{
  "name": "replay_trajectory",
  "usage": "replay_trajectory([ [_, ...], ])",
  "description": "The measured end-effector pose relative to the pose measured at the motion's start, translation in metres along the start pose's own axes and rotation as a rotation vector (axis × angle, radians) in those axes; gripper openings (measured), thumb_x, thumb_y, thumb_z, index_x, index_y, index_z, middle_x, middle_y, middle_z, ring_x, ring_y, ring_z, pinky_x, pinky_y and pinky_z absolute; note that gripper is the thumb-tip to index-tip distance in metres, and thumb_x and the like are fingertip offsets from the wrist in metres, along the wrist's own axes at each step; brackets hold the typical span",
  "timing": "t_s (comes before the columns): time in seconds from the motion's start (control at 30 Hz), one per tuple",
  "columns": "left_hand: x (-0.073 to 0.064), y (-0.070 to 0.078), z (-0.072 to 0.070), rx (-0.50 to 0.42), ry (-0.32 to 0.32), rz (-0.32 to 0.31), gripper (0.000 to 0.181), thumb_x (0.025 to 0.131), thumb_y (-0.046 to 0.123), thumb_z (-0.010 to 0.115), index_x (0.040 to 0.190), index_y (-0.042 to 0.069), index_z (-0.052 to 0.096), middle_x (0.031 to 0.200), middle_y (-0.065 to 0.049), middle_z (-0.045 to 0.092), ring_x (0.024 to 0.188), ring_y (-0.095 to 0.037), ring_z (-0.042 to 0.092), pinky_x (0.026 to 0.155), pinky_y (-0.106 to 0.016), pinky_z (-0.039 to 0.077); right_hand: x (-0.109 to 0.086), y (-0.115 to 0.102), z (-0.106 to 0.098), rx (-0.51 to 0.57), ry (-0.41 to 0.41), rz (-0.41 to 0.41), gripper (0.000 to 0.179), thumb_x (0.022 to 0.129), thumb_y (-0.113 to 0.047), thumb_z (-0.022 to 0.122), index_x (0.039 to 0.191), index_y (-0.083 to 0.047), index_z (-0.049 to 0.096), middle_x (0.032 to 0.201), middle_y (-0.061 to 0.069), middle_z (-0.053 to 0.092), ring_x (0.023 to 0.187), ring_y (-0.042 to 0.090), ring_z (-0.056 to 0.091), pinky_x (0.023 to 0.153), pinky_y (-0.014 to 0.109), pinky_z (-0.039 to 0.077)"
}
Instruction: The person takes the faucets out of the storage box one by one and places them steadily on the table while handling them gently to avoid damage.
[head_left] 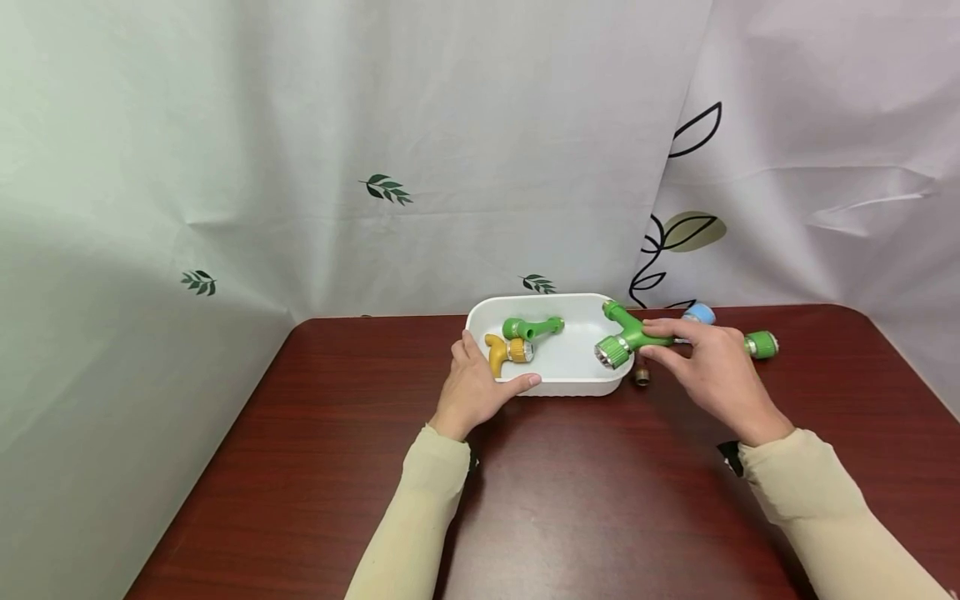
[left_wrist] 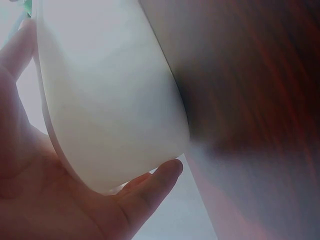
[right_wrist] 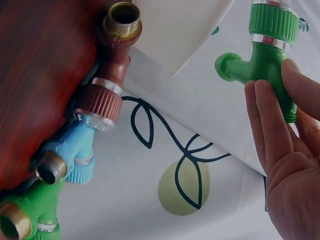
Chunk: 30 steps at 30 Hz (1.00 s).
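Observation:
Over the right end of a white plastic tub (head_left: 573, 350), my right hand (head_left: 712, 371) pinches a green plastic tap (head_left: 633, 335) with a ribbed knob between thumb and fingers. The tap is raised, its knob (right_wrist: 272, 22) pointing away from the palm in the right wrist view. My left hand (head_left: 474, 385) holds the tub's left end, thumb along the front rim and fingers around the end wall. Inside the tub, toward the left, lie another green tap (head_left: 532, 327) and a yellow tap (head_left: 510, 350).
Right of the tub, a brown tap (right_wrist: 112, 70), a blue tap (right_wrist: 70, 150) and a further green tap (right_wrist: 37, 205) lie on the dark red wooden table (head_left: 555, 483). A white curtain (head_left: 465, 150) with leaf prints hangs behind the table's far edge.

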<state>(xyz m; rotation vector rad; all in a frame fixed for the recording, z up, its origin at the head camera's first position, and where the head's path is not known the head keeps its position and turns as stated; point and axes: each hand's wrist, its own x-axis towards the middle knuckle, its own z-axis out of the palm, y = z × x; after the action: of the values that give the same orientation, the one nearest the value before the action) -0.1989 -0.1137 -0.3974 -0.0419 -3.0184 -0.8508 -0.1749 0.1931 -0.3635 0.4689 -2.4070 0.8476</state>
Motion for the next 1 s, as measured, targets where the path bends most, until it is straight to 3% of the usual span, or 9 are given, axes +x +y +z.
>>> replay_trajectory([
  [0.17, 0.0, 0.0, -0.001, 0.002, -0.004, -0.002, 0.136, 0.073, 0.072, 0.075, 0.157, -0.007, 0.003, 0.151, -0.028, 0.025, 0.129, -0.041, 0.045, 0.093, -0.046, 0.05, -0.005, 0.004, -0.006, -0.015, 0.006, -0.003, 0.033, 0.075, -0.007, 0.088, 0.107, -0.006, 0.079, 0.1, 0.009, 0.077, 0.088, 0.027, 0.071, 0.067, 0.016, 0.041],
  [0.37, -0.001, 0.0, -0.002, -0.003, -0.008, 0.0, 0.136, 0.074, 0.071, 0.075, 0.157, -0.007, 0.002, 0.152, -0.028, 0.025, 0.13, -0.041, 0.044, 0.093, -0.047, 0.05, -0.012, 0.008, -0.013, -0.034, 0.02, -0.016, 0.035, 0.072, -0.008, 0.09, 0.105, -0.007, 0.079, 0.095, 0.009, 0.077, 0.076, 0.027, 0.071, 0.062, 0.017, 0.04],
  [0.63, -0.002, 0.001, 0.0, -0.016, -0.01, 0.007, 0.136, 0.074, 0.071, 0.075, 0.157, -0.008, 0.002, 0.152, -0.028, 0.024, 0.13, -0.041, 0.044, 0.092, -0.047, 0.051, -0.024, 0.019, -0.019, -0.073, 0.012, -0.046, 0.038, 0.067, -0.006, 0.091, 0.104, -0.007, 0.08, 0.094, 0.007, 0.077, 0.066, 0.019, 0.062, 0.062, 0.02, 0.039],
  [0.87, 0.0, 0.0, -0.001, -0.018, -0.005, 0.018, 0.136, 0.073, 0.071, 0.075, 0.157, -0.008, 0.002, 0.151, -0.028, 0.025, 0.127, -0.041, 0.045, 0.091, -0.047, 0.051, -0.034, 0.026, -0.022, -0.097, -0.012, -0.001, 0.038, 0.067, -0.01, 0.092, 0.103, -0.01, 0.08, 0.094, 0.006, 0.077, 0.083, 0.026, 0.066, 0.07, 0.022, 0.043],
  [1.0, 0.0, 0.0, 0.0, -0.009, -0.009, 0.017, 0.137, 0.073, 0.072, 0.075, 0.157, -0.008, 0.002, 0.152, -0.028, 0.025, 0.128, -0.041, 0.045, 0.091, -0.046, 0.052, -0.036, 0.028, -0.025, -0.111, -0.024, 0.011, 0.037, 0.067, -0.011, 0.092, 0.103, -0.011, 0.081, 0.094, 0.005, 0.077, 0.085, 0.027, 0.067, 0.071, 0.021, 0.043],
])
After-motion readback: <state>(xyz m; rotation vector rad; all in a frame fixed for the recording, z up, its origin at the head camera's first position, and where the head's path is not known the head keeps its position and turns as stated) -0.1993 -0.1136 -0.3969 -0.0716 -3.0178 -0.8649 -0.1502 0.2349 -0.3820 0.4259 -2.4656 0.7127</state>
